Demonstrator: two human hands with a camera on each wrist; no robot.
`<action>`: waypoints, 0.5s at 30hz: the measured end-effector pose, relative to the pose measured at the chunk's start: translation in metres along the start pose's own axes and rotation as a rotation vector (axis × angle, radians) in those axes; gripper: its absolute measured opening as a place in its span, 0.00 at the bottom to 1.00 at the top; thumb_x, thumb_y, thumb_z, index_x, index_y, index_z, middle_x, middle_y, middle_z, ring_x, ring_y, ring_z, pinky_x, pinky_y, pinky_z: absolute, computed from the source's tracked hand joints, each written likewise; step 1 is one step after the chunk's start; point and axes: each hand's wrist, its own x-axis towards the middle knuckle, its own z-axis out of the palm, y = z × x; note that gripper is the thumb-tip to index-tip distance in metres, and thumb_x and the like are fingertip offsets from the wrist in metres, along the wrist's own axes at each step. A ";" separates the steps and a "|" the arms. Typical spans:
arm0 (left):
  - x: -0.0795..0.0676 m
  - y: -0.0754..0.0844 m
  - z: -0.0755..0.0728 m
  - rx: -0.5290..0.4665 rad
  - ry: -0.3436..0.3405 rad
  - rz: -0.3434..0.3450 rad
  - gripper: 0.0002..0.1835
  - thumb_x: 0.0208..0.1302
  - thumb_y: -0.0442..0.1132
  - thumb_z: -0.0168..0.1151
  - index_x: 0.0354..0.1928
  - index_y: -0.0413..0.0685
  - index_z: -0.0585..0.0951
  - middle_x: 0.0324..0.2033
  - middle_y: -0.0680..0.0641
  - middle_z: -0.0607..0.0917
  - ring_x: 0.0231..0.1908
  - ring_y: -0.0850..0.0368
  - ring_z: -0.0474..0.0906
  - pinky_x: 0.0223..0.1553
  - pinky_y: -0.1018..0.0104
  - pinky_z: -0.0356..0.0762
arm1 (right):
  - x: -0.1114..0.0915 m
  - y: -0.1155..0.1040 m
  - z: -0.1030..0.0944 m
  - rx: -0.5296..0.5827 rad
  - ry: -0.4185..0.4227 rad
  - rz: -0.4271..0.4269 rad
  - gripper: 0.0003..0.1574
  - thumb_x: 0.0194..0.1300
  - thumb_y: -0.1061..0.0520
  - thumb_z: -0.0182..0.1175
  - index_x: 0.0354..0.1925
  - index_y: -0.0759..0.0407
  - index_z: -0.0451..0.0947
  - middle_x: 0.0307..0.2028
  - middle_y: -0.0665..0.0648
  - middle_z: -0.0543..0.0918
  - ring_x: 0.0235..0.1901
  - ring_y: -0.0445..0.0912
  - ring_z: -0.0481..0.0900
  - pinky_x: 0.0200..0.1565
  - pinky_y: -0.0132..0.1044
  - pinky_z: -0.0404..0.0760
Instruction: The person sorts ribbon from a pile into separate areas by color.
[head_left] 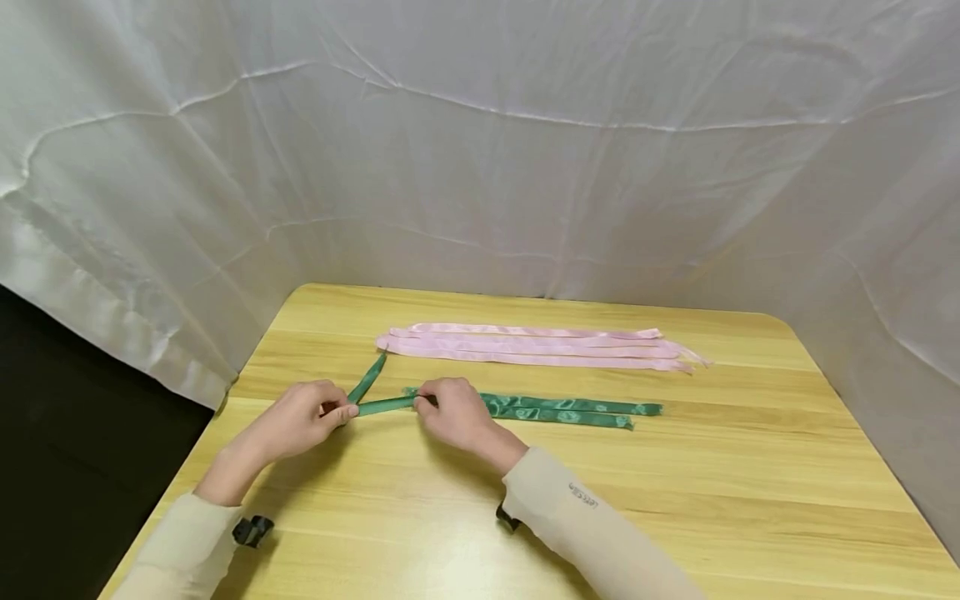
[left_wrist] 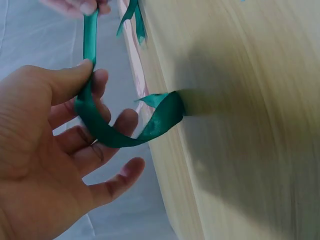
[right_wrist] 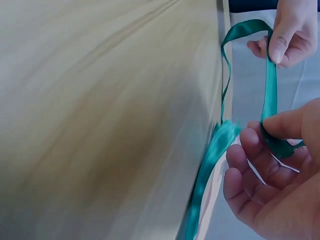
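A green satin ribbon (head_left: 386, 405) runs straight between my two hands, held over the wooden table. My left hand (head_left: 313, 412) pinches it between thumb and forefinger, and its loose end bends away toward the pink ribbons. In the left wrist view that green ribbon (left_wrist: 125, 142) curves past the other fingers. My right hand (head_left: 455, 414) pinches the same ribbon near its other end, shown in the right wrist view with a short tail inside the palm. Beside and beneath the right hand lie two more green ribbons (head_left: 570, 408), side by side on the table.
Several pink ribbons (head_left: 525, 346) lie in a row on the wooden table (head_left: 750, 467), farther back than the green ones. White cloth (head_left: 540, 183) hangs behind and along the sides. A dark area (head_left: 75, 450) borders the table's left edge.
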 end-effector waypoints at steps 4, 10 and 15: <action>0.000 -0.001 0.000 0.022 0.033 -0.011 0.16 0.75 0.42 0.66 0.25 0.52 0.80 0.26 0.55 0.75 0.25 0.61 0.66 0.29 0.69 0.65 | -0.009 0.009 -0.006 0.013 -0.002 0.011 0.16 0.78 0.57 0.56 0.38 0.58 0.89 0.31 0.54 0.87 0.24 0.40 0.70 0.34 0.34 0.72; 0.004 0.000 0.002 0.046 0.062 0.001 0.18 0.72 0.45 0.69 0.23 0.56 0.77 0.26 0.55 0.76 0.27 0.61 0.66 0.31 0.67 0.66 | -0.019 0.022 -0.013 0.026 0.024 0.018 0.16 0.78 0.58 0.56 0.34 0.58 0.87 0.26 0.51 0.83 0.23 0.40 0.69 0.32 0.33 0.70; 0.005 0.001 0.004 0.051 0.072 0.008 0.18 0.71 0.43 0.70 0.22 0.57 0.76 0.27 0.56 0.77 0.28 0.60 0.67 0.33 0.66 0.66 | -0.025 0.031 -0.022 0.044 0.032 0.029 0.17 0.78 0.59 0.56 0.30 0.58 0.84 0.21 0.49 0.76 0.20 0.40 0.65 0.30 0.33 0.67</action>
